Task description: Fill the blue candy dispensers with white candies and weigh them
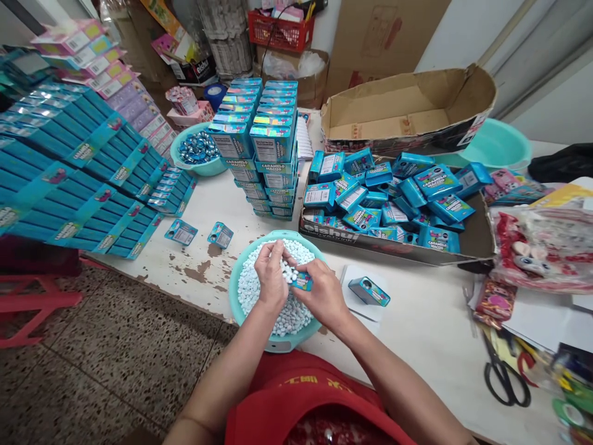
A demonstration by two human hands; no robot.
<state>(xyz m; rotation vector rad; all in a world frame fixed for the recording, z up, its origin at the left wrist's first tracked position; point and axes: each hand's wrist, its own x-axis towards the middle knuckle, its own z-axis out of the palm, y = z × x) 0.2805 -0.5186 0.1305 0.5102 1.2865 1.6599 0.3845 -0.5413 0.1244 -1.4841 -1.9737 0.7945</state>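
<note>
At the near edge of the bench [419, 330] sits a green bowl [235, 290] full of small white sweets [252, 287]. Over it, the left hand [272, 278] has its fingers curled round a few of the sweets, and the right hand [324, 293] has its fingers clamped on a little blue box [303, 282]. The step looks like getting sweets into that box; the next move seems to call for a steady box and a small, careful tip, so none spill. Just right of the bowl, another blue box [369, 290] is on white paper [354, 272]. To the left, two more boxes [220, 235] lie nearer the bench's left edge. Farther back are a carton [393, 244] heaped with blue boxes and a tall stack of boxes [273, 139].
</note>
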